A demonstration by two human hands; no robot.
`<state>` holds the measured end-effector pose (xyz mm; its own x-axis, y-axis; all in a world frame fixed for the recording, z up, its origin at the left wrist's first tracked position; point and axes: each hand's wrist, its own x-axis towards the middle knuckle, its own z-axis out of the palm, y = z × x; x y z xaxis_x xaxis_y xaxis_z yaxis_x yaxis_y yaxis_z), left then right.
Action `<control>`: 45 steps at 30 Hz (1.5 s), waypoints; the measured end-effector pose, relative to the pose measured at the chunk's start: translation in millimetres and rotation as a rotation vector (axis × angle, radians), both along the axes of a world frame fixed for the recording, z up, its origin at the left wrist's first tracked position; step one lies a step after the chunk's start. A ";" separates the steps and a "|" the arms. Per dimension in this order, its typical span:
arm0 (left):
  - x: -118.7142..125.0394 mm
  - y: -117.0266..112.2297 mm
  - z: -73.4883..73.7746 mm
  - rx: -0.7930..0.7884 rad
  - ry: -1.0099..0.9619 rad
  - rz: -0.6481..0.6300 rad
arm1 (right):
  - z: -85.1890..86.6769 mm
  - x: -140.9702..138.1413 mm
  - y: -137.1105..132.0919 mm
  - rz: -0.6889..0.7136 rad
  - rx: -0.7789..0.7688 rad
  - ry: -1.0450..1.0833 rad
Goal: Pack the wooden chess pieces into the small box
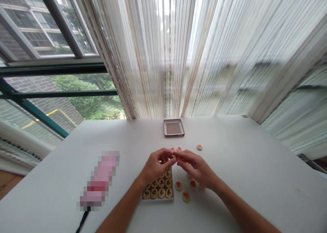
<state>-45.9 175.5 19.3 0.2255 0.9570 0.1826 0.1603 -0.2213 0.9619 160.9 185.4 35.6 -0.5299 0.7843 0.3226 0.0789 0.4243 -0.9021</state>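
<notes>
White bench (230, 151) under striped curtains (178, 56), window (51, 39) at left. I log left hand (155, 165) and right hand (198, 170) meeting above the tray (157, 199) of black-marked discs, each grip closed to a fingertip pinch on one red-marked disc (176, 157). Probably light, rigid, smooth-faced; best held by the rim. Loose red discs (185, 196) lie beside the tray, lid (174, 127) farther back

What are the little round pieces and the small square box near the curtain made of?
The round pieces look like pale wood: tan, smooth, with red painted marks, though they could be plastic. The small square box has a reddish-brown rim and a dull tan inside, so maybe tin or cardboard; it is too small to tell.
</notes>
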 end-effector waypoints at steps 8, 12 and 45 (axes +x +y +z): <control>2.0 -1.1 3.4 0.007 0.001 0.028 | -2.8 0.5 -0.8 0.025 -0.083 0.082; 2.7 -1.9 3.7 0.006 0.016 0.009 | -4.7 0.9 1.1 0.016 -0.154 0.115; -1.4 -0.3 8.1 0.061 0.142 -0.034 | -10.4 -2.3 2.6 -0.059 -0.158 0.120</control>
